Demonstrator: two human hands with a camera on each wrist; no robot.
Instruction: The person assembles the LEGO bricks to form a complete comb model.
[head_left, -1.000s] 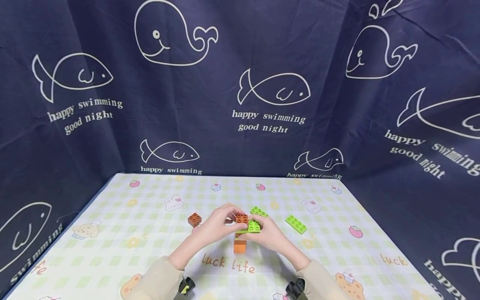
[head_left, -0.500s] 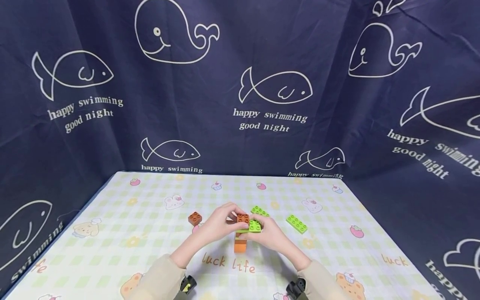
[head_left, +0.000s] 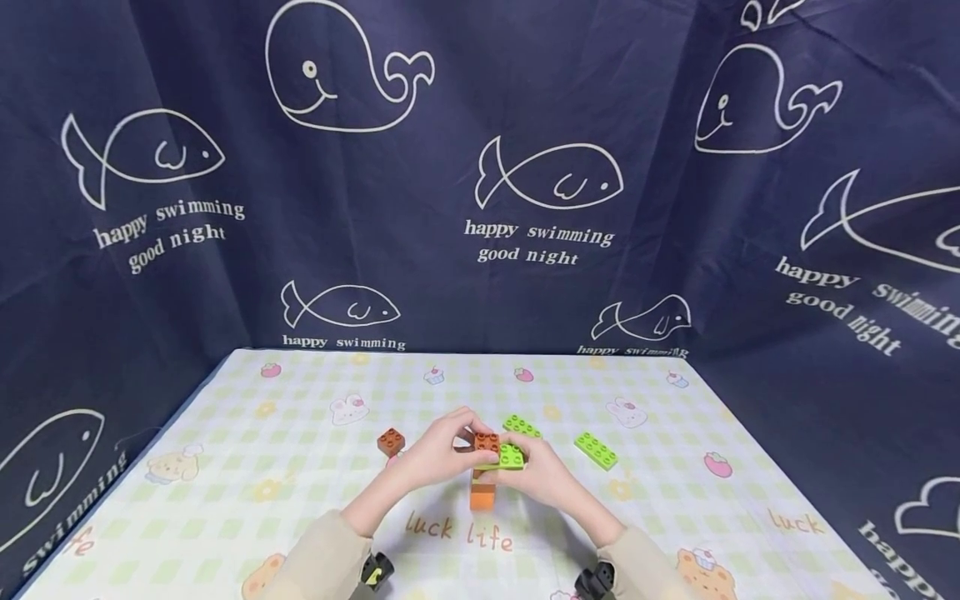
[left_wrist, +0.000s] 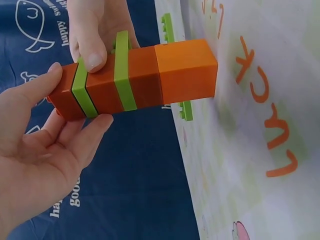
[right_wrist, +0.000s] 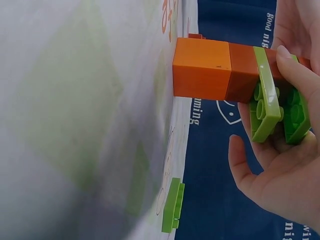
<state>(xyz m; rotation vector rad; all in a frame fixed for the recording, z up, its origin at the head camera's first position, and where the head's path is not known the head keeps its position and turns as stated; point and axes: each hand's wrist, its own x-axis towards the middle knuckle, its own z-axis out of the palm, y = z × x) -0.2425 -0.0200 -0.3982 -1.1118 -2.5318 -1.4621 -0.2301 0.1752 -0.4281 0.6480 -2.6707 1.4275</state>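
A tower of toy building bricks stands upright on the tablecloth. Its base is an orange brick [left_wrist: 187, 71]; above come a brown brick [left_wrist: 145, 77], a green plate [right_wrist: 268, 87], a second brown brick, an upper green plate [head_left: 512, 455] and a top brown brick [head_left: 487, 442]. Both green plates jut out to the right with bare studs. My left hand [head_left: 437, 452] grips the top brown brick between thumb and fingers. From the other side my right hand [head_left: 542, 472] holds the upper tower, its thumb on the second brown brick and its fingers partly hidden behind.
A loose brown brick [head_left: 391, 442] lies left of the hands. Two green plates lie farther back: one green plate [head_left: 522, 427] just behind the right hand, another green plate [head_left: 596, 451] to its right. A dark blue printed curtain [head_left: 420, 208] hangs beyond the patterned tablecloth [head_left: 300, 433].
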